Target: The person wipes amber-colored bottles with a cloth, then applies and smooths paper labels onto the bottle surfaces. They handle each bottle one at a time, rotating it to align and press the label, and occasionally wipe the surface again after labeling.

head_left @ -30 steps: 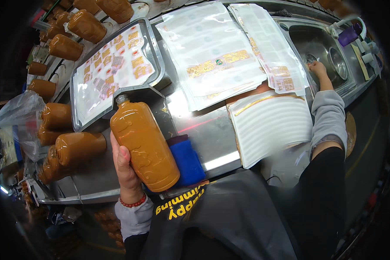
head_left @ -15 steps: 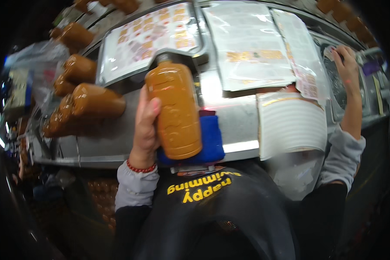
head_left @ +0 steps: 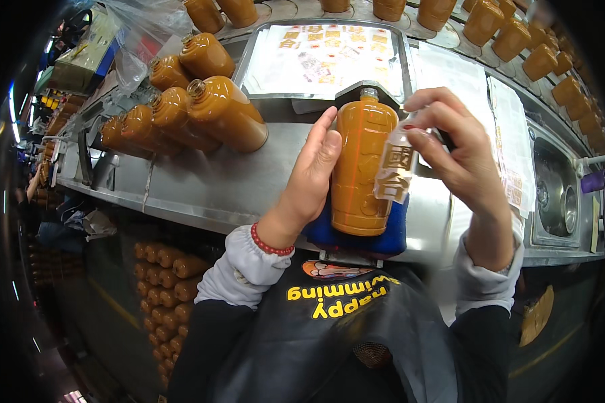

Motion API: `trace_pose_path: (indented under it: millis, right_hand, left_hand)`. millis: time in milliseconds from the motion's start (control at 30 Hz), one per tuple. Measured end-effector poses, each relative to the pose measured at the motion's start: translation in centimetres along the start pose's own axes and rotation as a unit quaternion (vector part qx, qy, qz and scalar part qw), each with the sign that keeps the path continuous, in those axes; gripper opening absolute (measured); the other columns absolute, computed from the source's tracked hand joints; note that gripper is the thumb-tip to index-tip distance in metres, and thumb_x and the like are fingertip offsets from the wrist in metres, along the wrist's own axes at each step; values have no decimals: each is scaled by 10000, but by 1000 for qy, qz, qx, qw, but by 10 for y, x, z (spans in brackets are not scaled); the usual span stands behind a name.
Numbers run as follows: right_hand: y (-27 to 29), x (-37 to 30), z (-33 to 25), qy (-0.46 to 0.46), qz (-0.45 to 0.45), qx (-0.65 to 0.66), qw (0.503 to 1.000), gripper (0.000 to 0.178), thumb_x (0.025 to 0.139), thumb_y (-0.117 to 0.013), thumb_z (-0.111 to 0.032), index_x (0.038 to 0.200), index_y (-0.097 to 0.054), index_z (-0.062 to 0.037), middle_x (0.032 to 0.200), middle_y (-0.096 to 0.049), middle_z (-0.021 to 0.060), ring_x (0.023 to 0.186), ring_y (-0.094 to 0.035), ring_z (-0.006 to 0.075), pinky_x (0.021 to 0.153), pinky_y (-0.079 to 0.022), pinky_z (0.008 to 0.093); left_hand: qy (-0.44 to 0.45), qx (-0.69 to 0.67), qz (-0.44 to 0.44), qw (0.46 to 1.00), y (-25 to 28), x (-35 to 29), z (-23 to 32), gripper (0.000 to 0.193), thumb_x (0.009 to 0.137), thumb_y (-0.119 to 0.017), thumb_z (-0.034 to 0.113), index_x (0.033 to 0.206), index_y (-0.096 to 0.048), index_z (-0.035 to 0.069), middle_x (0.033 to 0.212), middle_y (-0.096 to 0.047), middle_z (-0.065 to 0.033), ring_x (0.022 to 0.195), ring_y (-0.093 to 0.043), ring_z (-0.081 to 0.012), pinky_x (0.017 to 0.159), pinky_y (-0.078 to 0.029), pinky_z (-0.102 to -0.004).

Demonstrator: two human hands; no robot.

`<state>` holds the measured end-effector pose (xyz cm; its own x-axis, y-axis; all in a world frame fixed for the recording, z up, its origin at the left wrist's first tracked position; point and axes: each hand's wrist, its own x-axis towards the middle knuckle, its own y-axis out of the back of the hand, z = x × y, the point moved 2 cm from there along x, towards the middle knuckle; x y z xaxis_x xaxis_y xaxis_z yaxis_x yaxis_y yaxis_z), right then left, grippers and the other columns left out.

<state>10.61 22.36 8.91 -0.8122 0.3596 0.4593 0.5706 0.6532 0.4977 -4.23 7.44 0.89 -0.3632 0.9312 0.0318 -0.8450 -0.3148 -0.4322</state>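
A glossy caramel-brown glass bottle (head_left: pixel 359 168) with raised markings lies on a blue cloth pad (head_left: pixel 398 232), its clear neck at a black angular holder (head_left: pixel 391 99). Along the bottle's left side rests my left hand (head_left: pixel 306 178), its fingers stretched out flat, not wrapped round it. My right hand (head_left: pixel 460 151) is closed in a pinch on the top of a clear decal (head_left: pixel 395 164) with gold characters. The decal hangs over the bottle's right side; I cannot tell whether it touches the surface.
Several brown bottles (head_left: pixel 228 114) lie on the steel counter (head_left: pixel 181 185) to the left. A metal tray (head_left: pixel 240 70) of decal sheets sits behind. White sheets (head_left: pixel 511 144) lie at right, before a sink (head_left: pixel 551 188). More bottles (head_left: pixel 511 40) stand along the back.
My right hand has come from the sink to the bottle, now with a decal in it. The bottle has gone down onto the pad, and my left hand has loosened to flat fingers.
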Motion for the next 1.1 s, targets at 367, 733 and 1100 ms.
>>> trace_pose_path:
  millis: [367, 733, 1100]
  right_hand:
    - [-21, 5, 32, 4, 10, -12, 1000, 186, 942, -715, -155, 902, -625, 3, 1094, -616, 116, 978, -614, 207, 840, -506, 311]
    - [-1, -8, 13, 58, 41, 78, 994, 352, 907, -756, -177, 1179, -636, 12, 1154, -585, 133, 1030, -596, 229, 873, -497, 334]
    - [-34, -34, 4, -8, 72, 164, 984, 139, 873, -739, -60, 903, -608, -23, 1146, -575, 112, 1098, -562, 238, 947, -455, 332]
  left_hand:
    - [-94, 135, 8, 986, -1, -3, -12, 961, 966, -661, 476, 1542, -141, -91, 1515, -354, -242, 1433, -360, -306, 1178, -300, -398]
    - [-280, 379, -17, 882, -43, 24, 59, 93, 955, -687, 123, 984, -654, 40, 928, -643, -114, 871, -553, -264, 791, -457, -360]
    - [-489, 504, 1, 712, -59, 17, 50, 176, 923, -699, 32, 1080, -623, 48, 990, -658, -104, 861, -602, -286, 724, -494, -360]
